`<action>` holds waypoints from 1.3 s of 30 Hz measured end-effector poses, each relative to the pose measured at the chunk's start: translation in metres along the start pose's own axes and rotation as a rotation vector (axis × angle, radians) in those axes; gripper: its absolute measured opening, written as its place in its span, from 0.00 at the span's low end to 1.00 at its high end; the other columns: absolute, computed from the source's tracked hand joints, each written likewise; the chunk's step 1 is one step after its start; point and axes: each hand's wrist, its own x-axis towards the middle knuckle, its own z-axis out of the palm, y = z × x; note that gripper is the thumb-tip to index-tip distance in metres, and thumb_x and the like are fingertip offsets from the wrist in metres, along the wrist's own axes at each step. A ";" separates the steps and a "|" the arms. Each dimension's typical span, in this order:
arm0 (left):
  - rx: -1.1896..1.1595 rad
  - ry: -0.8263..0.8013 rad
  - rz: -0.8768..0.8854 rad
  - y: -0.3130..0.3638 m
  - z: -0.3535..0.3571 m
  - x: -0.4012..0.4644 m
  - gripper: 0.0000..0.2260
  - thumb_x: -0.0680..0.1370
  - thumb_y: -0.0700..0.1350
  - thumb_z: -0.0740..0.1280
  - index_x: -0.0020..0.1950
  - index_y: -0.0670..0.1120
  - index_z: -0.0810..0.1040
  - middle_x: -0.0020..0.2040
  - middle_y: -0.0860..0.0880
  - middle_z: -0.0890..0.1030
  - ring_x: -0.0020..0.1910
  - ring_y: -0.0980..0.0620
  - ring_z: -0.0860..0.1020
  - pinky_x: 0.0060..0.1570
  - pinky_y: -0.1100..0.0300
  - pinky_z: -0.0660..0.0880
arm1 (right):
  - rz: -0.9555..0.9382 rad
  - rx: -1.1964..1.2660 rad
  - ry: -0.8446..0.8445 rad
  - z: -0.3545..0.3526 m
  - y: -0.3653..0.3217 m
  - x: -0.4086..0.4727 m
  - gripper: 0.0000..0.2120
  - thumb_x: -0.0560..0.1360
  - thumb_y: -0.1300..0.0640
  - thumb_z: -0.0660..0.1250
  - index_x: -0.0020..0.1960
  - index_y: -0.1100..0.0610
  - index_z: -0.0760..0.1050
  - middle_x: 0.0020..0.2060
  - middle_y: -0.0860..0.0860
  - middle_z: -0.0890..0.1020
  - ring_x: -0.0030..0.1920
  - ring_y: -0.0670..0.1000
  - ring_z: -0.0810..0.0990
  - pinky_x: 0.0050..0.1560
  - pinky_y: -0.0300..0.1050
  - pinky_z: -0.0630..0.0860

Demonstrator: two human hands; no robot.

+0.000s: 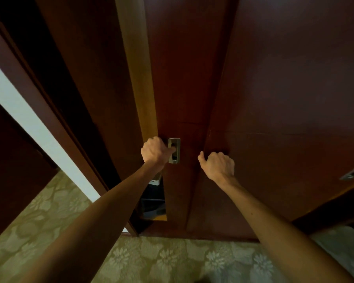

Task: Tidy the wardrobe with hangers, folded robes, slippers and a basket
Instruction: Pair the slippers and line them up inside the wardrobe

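Dark red-brown wood fills my view: the wardrobe door [182, 78] stands slightly ajar, and through the narrow gap at its left edge I see only dim shapes I cannot identify. My left hand [154, 151] has its fingers curled into the recessed metal handle [173, 150], a grip hooked on the pull. Just right of it, my right hand [218, 165] rests against the neighbouring door panel [284, 99] with fingers bent, pinching nothing, above the floral carpet [161, 260].
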 end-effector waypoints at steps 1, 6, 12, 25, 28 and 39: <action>0.016 -0.003 0.005 0.006 0.005 -0.002 0.16 0.73 0.59 0.73 0.46 0.46 0.80 0.36 0.52 0.80 0.30 0.55 0.79 0.29 0.61 0.77 | -0.003 -0.004 0.010 0.000 0.007 0.000 0.30 0.83 0.40 0.51 0.27 0.53 0.69 0.22 0.48 0.72 0.23 0.46 0.70 0.28 0.42 0.65; 0.071 -0.010 0.055 0.036 0.020 -0.009 0.20 0.71 0.63 0.72 0.45 0.46 0.80 0.37 0.51 0.81 0.34 0.51 0.81 0.37 0.54 0.83 | -0.028 -0.069 0.051 0.001 0.034 0.001 0.30 0.83 0.42 0.50 0.27 0.53 0.69 0.22 0.48 0.71 0.23 0.47 0.69 0.25 0.40 0.59; 0.093 -0.042 0.125 0.067 0.037 -0.018 0.23 0.70 0.67 0.71 0.41 0.46 0.79 0.37 0.49 0.81 0.35 0.49 0.81 0.38 0.55 0.81 | -0.032 -0.096 0.035 0.003 0.067 0.006 0.30 0.83 0.42 0.49 0.28 0.53 0.70 0.23 0.49 0.74 0.25 0.49 0.74 0.28 0.42 0.68; 0.100 -0.057 0.185 0.119 0.068 -0.034 0.24 0.70 0.67 0.70 0.38 0.45 0.79 0.36 0.49 0.81 0.36 0.49 0.81 0.34 0.58 0.76 | -0.021 -0.111 0.049 -0.006 0.127 0.009 0.31 0.83 0.42 0.50 0.25 0.53 0.69 0.22 0.49 0.73 0.24 0.51 0.74 0.29 0.42 0.69; 0.094 -0.080 0.192 0.128 0.072 -0.036 0.24 0.71 0.67 0.70 0.39 0.46 0.80 0.36 0.49 0.81 0.36 0.50 0.81 0.35 0.58 0.77 | -0.038 -0.127 0.044 -0.010 0.139 0.009 0.31 0.83 0.43 0.51 0.25 0.53 0.67 0.20 0.48 0.71 0.22 0.49 0.72 0.27 0.41 0.68; 0.086 -0.050 0.222 0.145 0.083 -0.046 0.25 0.71 0.69 0.68 0.37 0.46 0.79 0.33 0.49 0.80 0.33 0.50 0.81 0.35 0.57 0.79 | -0.041 -0.152 0.053 -0.016 0.182 0.010 0.32 0.84 0.42 0.49 0.25 0.54 0.69 0.21 0.50 0.73 0.22 0.48 0.73 0.25 0.39 0.63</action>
